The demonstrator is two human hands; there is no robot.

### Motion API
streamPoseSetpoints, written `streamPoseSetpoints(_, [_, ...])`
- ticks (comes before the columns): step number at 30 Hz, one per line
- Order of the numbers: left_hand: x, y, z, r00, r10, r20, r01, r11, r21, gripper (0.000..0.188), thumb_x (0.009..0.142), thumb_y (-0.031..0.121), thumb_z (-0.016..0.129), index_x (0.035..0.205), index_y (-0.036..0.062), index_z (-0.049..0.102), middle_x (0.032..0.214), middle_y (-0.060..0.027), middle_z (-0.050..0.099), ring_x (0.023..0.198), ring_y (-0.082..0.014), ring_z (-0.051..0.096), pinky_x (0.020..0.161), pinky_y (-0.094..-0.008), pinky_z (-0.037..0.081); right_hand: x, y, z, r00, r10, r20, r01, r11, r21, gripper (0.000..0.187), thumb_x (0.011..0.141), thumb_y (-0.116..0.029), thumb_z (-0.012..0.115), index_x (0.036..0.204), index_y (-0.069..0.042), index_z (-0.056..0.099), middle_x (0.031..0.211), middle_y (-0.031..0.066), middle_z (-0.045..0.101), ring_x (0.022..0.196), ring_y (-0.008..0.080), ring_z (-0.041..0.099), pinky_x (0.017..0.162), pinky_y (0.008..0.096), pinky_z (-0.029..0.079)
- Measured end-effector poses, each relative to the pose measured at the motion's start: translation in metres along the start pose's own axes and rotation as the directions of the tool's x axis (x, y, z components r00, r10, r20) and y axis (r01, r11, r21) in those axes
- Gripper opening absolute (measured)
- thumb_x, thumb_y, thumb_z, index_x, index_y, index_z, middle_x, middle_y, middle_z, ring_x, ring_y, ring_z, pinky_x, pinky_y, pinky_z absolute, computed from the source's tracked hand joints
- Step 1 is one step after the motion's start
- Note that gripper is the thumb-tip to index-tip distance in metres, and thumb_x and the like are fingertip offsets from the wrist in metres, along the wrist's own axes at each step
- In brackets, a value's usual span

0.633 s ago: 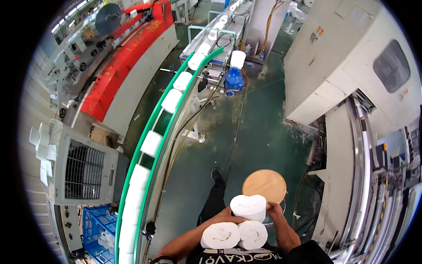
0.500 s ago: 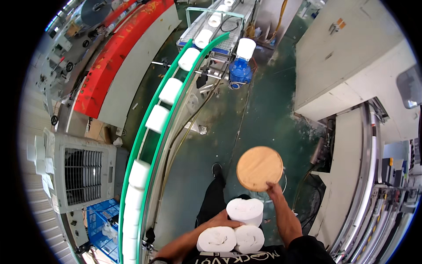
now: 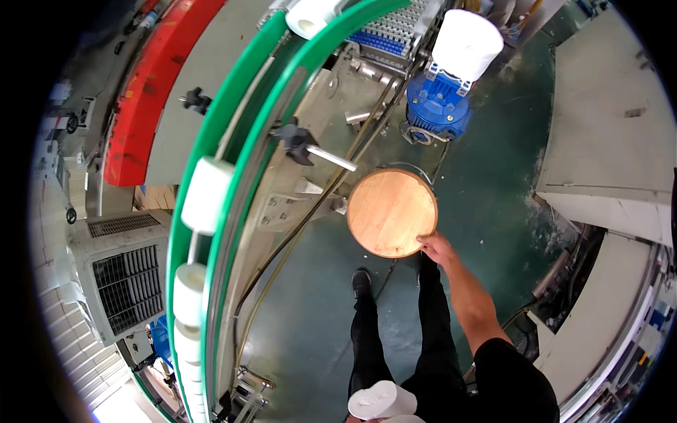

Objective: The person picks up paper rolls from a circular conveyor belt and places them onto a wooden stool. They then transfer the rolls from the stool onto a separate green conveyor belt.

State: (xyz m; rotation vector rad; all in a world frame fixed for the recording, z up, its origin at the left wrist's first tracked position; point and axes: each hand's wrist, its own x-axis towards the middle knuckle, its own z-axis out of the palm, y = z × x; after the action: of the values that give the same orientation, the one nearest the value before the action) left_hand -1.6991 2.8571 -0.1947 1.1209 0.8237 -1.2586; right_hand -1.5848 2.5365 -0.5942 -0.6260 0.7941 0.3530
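Observation:
My right hand (image 3: pixel 436 247) is closed on the rim of a round wooden stool seat (image 3: pixel 391 211), thumb on top. A curved metal bar shows behind the seat's far edge. At the lower edge, white paper rolls (image 3: pixel 383 400) rest close against my body. Only a sliver of my left hand (image 3: pixel 350 419) shows beside them; most of it is out of the picture. More white rolls (image 3: pixel 207 195) stand in the green-railed conveyor (image 3: pixel 236 166) on the left, bunched together toward its near end.
A blue motor (image 3: pixel 438 106) with a white roll (image 3: pixel 467 44) on top stands ahead. Black clamp knobs (image 3: pixel 296 141) and a rod jut from the conveyor. Cables run along its side. A grey cabinet (image 3: pixel 613 127) is on the right, an air cooler (image 3: pixel 127 275) at left.
My right hand and the stool have moved forward and left, closer to the conveyor and motor. The view has shifted, and the held rolls now sit at the lower edge.

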Motion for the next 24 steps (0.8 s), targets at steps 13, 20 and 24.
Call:
streamPoseSetpoints(13, [0.013,0.013,0.124,0.995,-0.045,0.093,0.055,0.993,-0.104,0.079,0.081,0.008,0.08,0.147,0.0027,0.038,0.14,-0.0111,0.056,0.132,-0.0231,0.051,0.115,-0.0374,0.034,-0.051,-0.118,0.012,0.884,0.212,0.417,0.292,0.448,-0.845,0.051,0.087,-0.027,0.074,0.13,-0.006,0.055,0.117,0.0061,0.065,0.098,0.017,0.064,0.08,0.0311,0.052])
streamPoseSetpoints(20, [-0.004,0.043,0.139,0.988,0.084,0.13,-0.065,0.987,-0.15,0.079,0.081,0.007,0.079,0.148,0.0031,0.037,0.141,-0.0109,0.055,0.133,-0.0234,0.051,0.115,-0.0375,0.033,-0.378,-0.2,0.167,0.732,0.468,0.496,0.274,0.464,-0.842,0.119,0.07,-0.046,0.088,0.158,-0.016,0.015,0.163,0.0143,0.02,0.147,0.0387,0.025,0.118,0.0463,0.028])
streamPoseSetpoints(24, [-0.02,0.084,0.142,0.997,0.061,0.057,-0.056,0.995,-0.082,0.079,0.078,0.013,0.086,0.142,0.0014,0.041,0.134,-0.0102,0.059,0.128,-0.0207,0.054,0.113,-0.0368,0.036,-0.404,-0.174,0.201,0.918,0.157,0.364,0.222,0.557,-0.8,0.111,0.07,-0.042,0.088,0.155,-0.011,0.024,0.155,0.0182,0.034,0.142,0.0345,0.036,0.114,0.0435,0.035])
